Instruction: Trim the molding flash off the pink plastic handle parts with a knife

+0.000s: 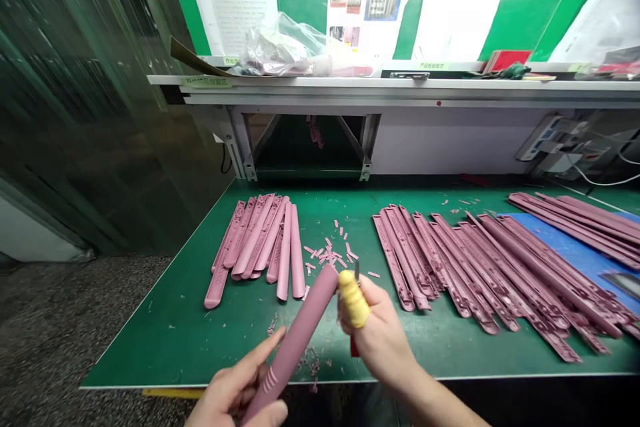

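My left hand (240, 387) grips the lower end of a long pink plastic piece (300, 340), its smooth rounded side facing up. The piece slants up to the right. At its upper end is my right hand (377, 330), closed around a small knife (357, 271) whose dark blade points up and whose red end shows below the fist. Yellow wrapping (354, 299) covers the thumb of that hand. Small pink scraps (327, 255) lie on the green table behind the piece, and fine shavings (313, 363) lie beneath it.
Left on the green table (175, 327) is a pile of pink pieces (260, 233). A long row of similar pieces (480, 267) fills the right side, partly over a blue sheet (590, 253). A shelf (320, 90) crosses behind, above a dark chute (307, 147).
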`<state>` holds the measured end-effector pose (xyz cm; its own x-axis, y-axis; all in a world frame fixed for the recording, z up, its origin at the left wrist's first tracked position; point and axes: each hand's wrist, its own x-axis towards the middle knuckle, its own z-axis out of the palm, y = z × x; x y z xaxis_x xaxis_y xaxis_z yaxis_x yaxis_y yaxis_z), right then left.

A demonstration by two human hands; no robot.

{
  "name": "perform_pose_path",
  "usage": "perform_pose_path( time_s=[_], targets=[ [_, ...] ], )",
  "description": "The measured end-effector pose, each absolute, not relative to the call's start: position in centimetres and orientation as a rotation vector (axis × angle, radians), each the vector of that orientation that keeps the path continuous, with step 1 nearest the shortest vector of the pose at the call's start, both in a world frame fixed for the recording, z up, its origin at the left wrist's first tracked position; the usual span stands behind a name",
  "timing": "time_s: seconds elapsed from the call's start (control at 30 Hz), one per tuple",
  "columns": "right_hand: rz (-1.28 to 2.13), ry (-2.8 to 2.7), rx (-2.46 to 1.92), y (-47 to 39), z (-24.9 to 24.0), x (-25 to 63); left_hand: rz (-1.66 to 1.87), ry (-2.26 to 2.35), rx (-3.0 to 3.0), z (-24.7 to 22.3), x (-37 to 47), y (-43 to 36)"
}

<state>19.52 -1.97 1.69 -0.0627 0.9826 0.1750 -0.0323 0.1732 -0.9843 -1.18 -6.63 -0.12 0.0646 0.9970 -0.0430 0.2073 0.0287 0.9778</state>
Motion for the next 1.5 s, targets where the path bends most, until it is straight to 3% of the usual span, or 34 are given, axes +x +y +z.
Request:
perform_pose_path(
  time_s=[0.1, 0.27, 0.43, 0.57, 0.7, 0.87, 1.03, 1.1, 1.23, 1.3, 1.37, 1.5],
  targets=[
    [1.028, -1.610, -1.053, -2.5, 0.3, 20.0, 1.211, 1.175, 0.777, 0.3, -0.5, -4.8],
    [0.718, -2.243, -0.911, -4.9, -2.0, 16.8, 1.397, 1.065, 0.556, 1.4, 0.8, 0.0],
    [0.320, -2.352, -1.030, -4.9, -2.5, 15.4, 1.437, 0.990, 0.482, 1.7, 2.1, 0.6],
    [0.245, -2.403, -0.871, -5.0, -2.3, 15.9, 1.449, 0.927, 0.434, 2.0, 2.2, 0.6],
    [0.325, -2.405, -0.651, -5.6, -2.3, 16.4, 1.412, 0.808, 0.342, 2.3, 1.7, 0.9],
    [0.438, -2.261, -0.870, -4.6, -2.0, 16.1, 1.292, 0.563, 0.227, 2.7, 1.7, 0.6],
    [0.427, -2.280, -0.687, -4.7, -2.0, 15.6, 1.247, 0.419, 0.155, 2.8, 2.6, 0.4],
    [0.677, -2.181, -0.606, -6.1, -2.7, 15.6, 1.261, 0.418, 0.153, 2.9, 2.5, 0.4],
    [1.632, -1.552, -0.862, -9.9, -5.6, 15.8, 1.317, 0.536, 0.199, 2.6, 1.6, 0.9],
    [1.882, -1.404, -0.902, -10.8, -6.5, 16.4, 1.352, 0.656, 0.250, 2.3, 1.1, 1.2],
    [1.756, -1.508, -0.877, -10.4, -6.1, 17.2, 1.370, 0.789, 0.330, 2.1, 0.8, 1.4],
    [1.037, -1.846, -0.880, -7.5, -2.6, 18.3, 1.316, 0.983, 0.517, 1.9, 1.3, 1.7]
  ],
)
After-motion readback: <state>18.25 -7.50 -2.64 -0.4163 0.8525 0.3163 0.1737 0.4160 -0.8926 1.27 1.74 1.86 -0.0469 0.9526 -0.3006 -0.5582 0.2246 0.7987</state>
